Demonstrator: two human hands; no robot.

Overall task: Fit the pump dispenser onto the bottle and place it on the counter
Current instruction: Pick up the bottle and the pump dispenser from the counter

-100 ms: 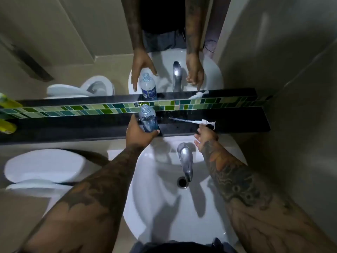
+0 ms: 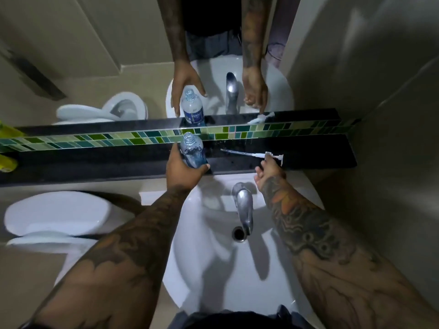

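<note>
A clear plastic bottle [image 2: 192, 150] with an open neck and a blue label stands on the black counter ledge [image 2: 308, 160] behind the sink. My left hand [image 2: 183, 169] is wrapped around its lower body. The white pump dispenser [image 2: 263, 155] lies flat on the ledge to the right, its thin tube pointing left toward the bottle. My right hand [image 2: 268, 172] reaches to the pump head, with fingertips touching or just at it; the fingers are apart and a grip does not show.
A white sink [image 2: 213, 257] with a chrome tap [image 2: 243, 205] lies below the ledge. A green mosaic tile strip [image 2: 95, 138] and a mirror rise behind it. A toilet [image 2: 57, 214] sits at the left, a yellow-green object [image 2: 7, 162] at the ledge's far left.
My right hand has edged slightly closer to the pump head. The bottle and left hand are unchanged.
</note>
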